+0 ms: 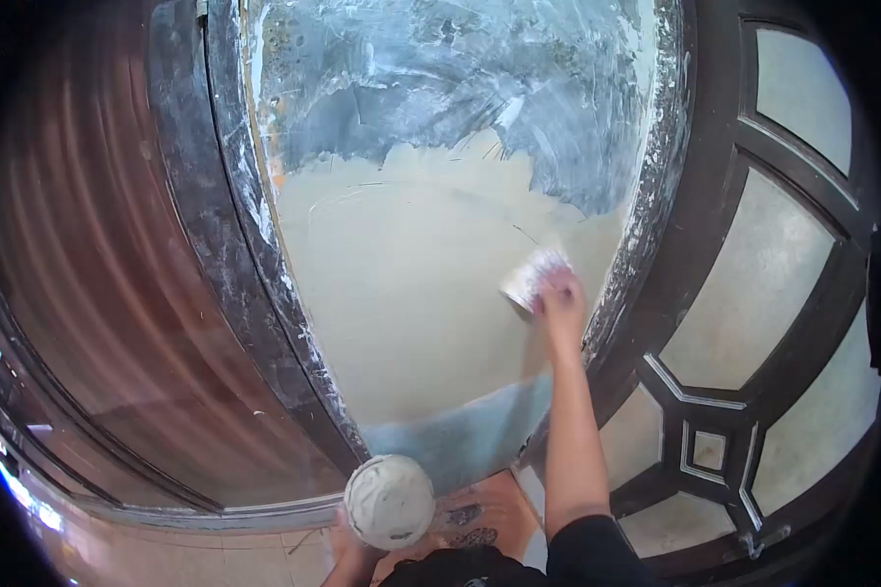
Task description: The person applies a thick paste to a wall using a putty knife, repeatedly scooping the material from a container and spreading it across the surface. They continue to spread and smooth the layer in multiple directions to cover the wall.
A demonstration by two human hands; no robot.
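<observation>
My right hand (562,293) grips a flat, putty-smeared scraper (533,278) and presses it against the wall's right part, slightly blurred. Under it spreads a beige coat of wet putty (411,284), uneven along its upper edge. Above lies the blue-grey wall surface (421,108) with whitish smears, and a bluish uncoated strip shows at the bottom. Low in the view my left hand (350,550) holds a round bowl (390,538) heaped with pale putty. Most of that hand's fingers are hidden by the bowl.
A dark, paint-spattered frame post (240,196) borders the wall on the left, with brown curtain-like folds (88,245) beyond it. At right stands a dark panelled door (705,225) with a latch (764,540). Tiled floor (255,558) and dark-stained reddish flooring (494,504) lie below.
</observation>
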